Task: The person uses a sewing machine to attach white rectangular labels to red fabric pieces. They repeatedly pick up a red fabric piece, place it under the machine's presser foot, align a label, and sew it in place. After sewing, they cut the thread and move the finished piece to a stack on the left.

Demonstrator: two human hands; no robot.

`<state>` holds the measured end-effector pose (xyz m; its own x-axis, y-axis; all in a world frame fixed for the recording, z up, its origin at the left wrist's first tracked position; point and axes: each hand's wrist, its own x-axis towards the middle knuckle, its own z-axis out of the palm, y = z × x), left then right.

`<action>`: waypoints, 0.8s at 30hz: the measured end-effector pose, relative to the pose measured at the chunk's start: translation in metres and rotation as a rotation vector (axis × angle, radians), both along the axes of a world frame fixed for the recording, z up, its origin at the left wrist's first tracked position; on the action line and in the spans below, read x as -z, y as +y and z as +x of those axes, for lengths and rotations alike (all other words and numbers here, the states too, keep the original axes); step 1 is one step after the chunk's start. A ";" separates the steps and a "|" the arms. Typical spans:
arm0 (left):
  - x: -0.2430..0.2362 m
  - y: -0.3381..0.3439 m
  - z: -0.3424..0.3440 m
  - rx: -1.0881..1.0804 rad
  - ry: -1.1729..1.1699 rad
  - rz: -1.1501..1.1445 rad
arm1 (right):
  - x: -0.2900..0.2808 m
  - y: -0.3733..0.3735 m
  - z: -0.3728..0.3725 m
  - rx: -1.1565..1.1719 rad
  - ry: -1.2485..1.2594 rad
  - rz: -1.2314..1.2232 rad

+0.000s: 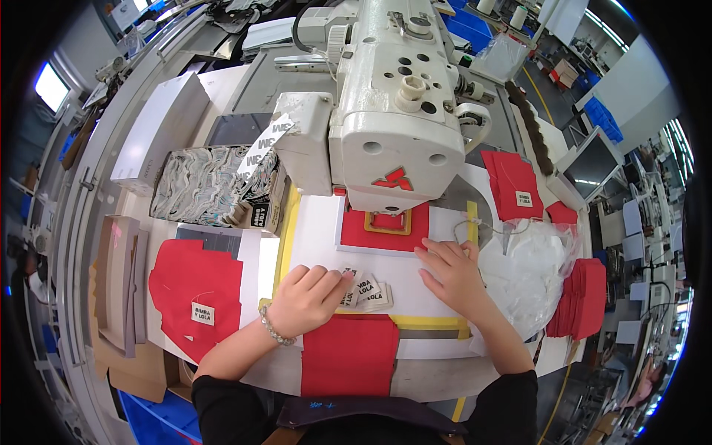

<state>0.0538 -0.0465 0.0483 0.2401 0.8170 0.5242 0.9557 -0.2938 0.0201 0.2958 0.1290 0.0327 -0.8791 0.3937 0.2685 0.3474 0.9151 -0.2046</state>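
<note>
Red fabric panel (386, 242) lies flat under the white sewing machine (404, 152), with the yellow clamp frame (403, 231) sitting over its middle. Our right grip (456, 274) is palm-down just right of it — fingers spread, thumb apart from them, leading fingertips at the panel's right edge; nothing visible in it. Our left grip (302, 300) is curled, thumb and forefinger close together right beside the loose pile of printed labels (374, 298); we can't tell whether it's pinched on one. Bead bracelet (273, 328) on that wrist.

Around us on the worktop (430, 380): a red stack (348, 360) at the near edge, below the labels; a red piece with a label on it (189, 278) off to the left; labelled red pieces (508, 182) at upper right; a folded red pile (589, 297) at far right. Clear plastic bag (526, 271) is between our right grip and that pile. Box of bundled label strips (211, 182) is left of the machine — long white box (159, 133) just beyond it.
</note>
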 end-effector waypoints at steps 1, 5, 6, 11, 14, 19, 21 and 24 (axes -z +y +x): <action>-0.006 0.002 -0.004 0.003 -0.052 0.017 | -0.007 0.001 -0.003 -0.023 0.026 -0.050; -0.007 0.010 -0.002 0.075 -0.332 0.062 | -0.030 -0.010 -0.022 -0.098 0.118 -0.464; -0.007 0.012 0.000 0.099 -0.393 0.045 | -0.034 -0.014 -0.026 -0.108 0.140 -0.569; -0.008 0.016 0.009 0.184 -0.652 -0.070 | -0.032 -0.028 -0.039 -0.171 0.282 -0.927; -0.009 0.017 0.009 0.160 -0.672 -0.146 | -0.028 -0.026 -0.041 -0.157 0.253 -0.969; -0.005 0.023 0.007 0.068 -0.702 -0.147 | -0.027 -0.022 -0.047 -0.098 0.252 -0.939; -0.003 0.030 0.005 0.104 -0.702 -0.118 | -0.026 -0.020 -0.049 -0.057 0.216 -0.962; 0.001 0.039 0.001 0.156 -0.673 -0.111 | -0.023 -0.014 -0.051 -0.014 0.207 -1.018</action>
<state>0.0549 -0.0070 0.0474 0.0107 0.8566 0.5159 0.6717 -0.3883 0.6309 0.2447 0.1149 0.0562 -0.8599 0.5090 -0.0390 0.2080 0.2796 -0.9373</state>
